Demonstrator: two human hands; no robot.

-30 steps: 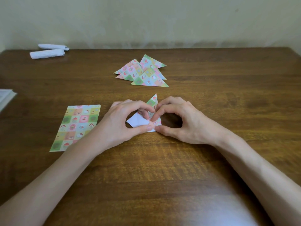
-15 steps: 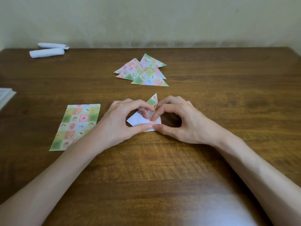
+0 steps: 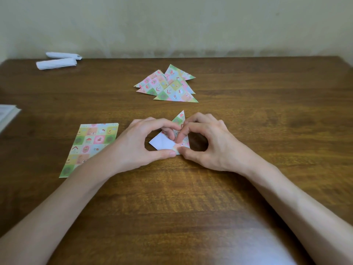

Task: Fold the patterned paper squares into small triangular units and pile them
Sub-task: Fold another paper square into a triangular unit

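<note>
Paper, a half-folded patterned square (image 3: 162,143) with its white underside showing, lies mid-way across the brown wooden worktop (image 3: 191,207), its patterned tip poking up between the hands. The left hand (image 3: 139,144) and right hand (image 3: 210,144) each have a closed grip on it, thumb and curled forefinger pinching near the front corner. The likely risk is that uneven pressure skews the crease and leaves the edges misaligned, or that the thin sheet slips on the smooth wood. Beyond sits a loose pile of finished patterned triangles (image 3: 172,87). To the left lies a stack of unfolded patterned sheets (image 3: 91,144).
</note>
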